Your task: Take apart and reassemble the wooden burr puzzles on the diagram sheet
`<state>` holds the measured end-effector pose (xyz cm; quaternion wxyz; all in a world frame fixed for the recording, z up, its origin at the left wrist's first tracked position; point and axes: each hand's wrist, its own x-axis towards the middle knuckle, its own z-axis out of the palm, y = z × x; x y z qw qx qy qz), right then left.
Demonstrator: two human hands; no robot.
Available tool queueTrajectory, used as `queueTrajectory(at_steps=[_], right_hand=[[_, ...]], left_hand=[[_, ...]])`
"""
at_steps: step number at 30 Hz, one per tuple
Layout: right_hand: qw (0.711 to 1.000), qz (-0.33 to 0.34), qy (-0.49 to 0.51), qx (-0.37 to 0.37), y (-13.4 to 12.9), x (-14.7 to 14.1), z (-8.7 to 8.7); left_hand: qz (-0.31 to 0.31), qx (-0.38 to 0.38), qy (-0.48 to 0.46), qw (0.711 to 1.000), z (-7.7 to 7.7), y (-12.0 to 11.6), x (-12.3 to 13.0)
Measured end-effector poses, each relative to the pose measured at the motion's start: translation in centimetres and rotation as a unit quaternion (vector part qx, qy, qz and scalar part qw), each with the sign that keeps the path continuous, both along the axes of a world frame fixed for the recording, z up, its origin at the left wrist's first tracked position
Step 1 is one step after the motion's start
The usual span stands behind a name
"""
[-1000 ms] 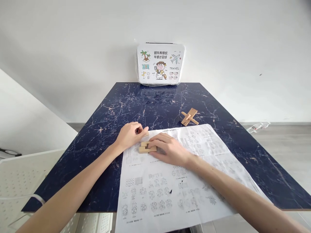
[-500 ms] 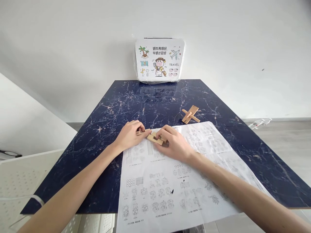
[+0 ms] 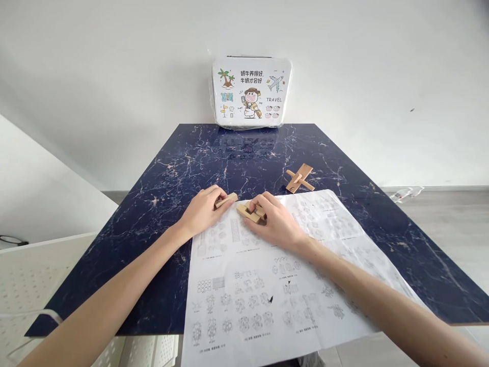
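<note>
My left hand (image 3: 209, 209) is closed on a small wooden puzzle piece (image 3: 229, 198), whose end sticks out past the fingertips. Just to its right, my right hand (image 3: 275, 220) grips notched wooden puzzle pieces (image 3: 249, 211) fitted together with a square gap between them. A narrow space separates what the two hands hold. Both hands rest over the top edge of a printed instruction sheet (image 3: 229, 280). Beyond the right hand lies a cross-shaped wooden assembly (image 3: 300, 178) on the table. The fingers partly cover the held pieces.
The dark blue marbled table (image 3: 171, 158) reaches to the white wall. At its far edge a white case with cartoon prints (image 3: 252, 92) stands upright. A white perforated rack (image 3: 34, 275) is at the lower left. Clear plastic (image 3: 407, 193) lies right of the table.
My hands have drawn slightly apart, and the left piece now points up and away from the right-hand pieces. The view has shifted a little.
</note>
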<state>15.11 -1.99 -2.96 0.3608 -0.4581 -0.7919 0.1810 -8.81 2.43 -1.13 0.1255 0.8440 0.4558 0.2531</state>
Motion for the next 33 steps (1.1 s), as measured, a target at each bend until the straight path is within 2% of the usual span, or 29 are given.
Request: queueTrajectory(at_steps=[3, 6, 10, 13, 17, 22, 25, 33], right_hand=[[1.0, 0.006, -0.003, -0.012, -0.1, 0.0, 0.2], [0.999, 0.004, 0.038, -0.024, 0.0, 0.0, 0.2], [0.991, -0.006, 0.125, -0.052, 0.4, 0.1, 0.2], [0.975, 0.0, 0.202, -0.09, 0.7, 0.4, 0.4], [0.943, 0.033, 0.289, -0.163, 0.9, 0.8, 1.0], [0.898, 0.071, 0.36, -0.242, 0.9, 0.6, 1.4], [0.877, 0.074, 0.387, -0.275, 0.8, 0.5, 1.5], [0.841, 0.083, 0.43, -0.318, 0.7, 0.6, 2.1]], left_hand=[[-0.001, 0.009, -0.023, 1.0, 0.1, 0.0, -0.1], [0.01, 0.009, -0.061, 0.998, 0.3, 0.0, 0.0], [0.067, -0.06, -0.161, 0.983, 0.9, -0.4, 0.3], [0.066, -0.155, -0.27, 0.948, 1.4, -0.5, 0.5], [-0.02, -0.306, -0.373, 0.876, 1.7, -0.5, 0.8], [-0.045, -0.39, -0.447, 0.804, 1.5, -0.5, 1.1], [-0.041, -0.421, -0.449, 0.787, 1.5, -0.6, 1.2], [-0.045, -0.444, -0.444, 0.777, 1.4, -0.6, 1.4]])
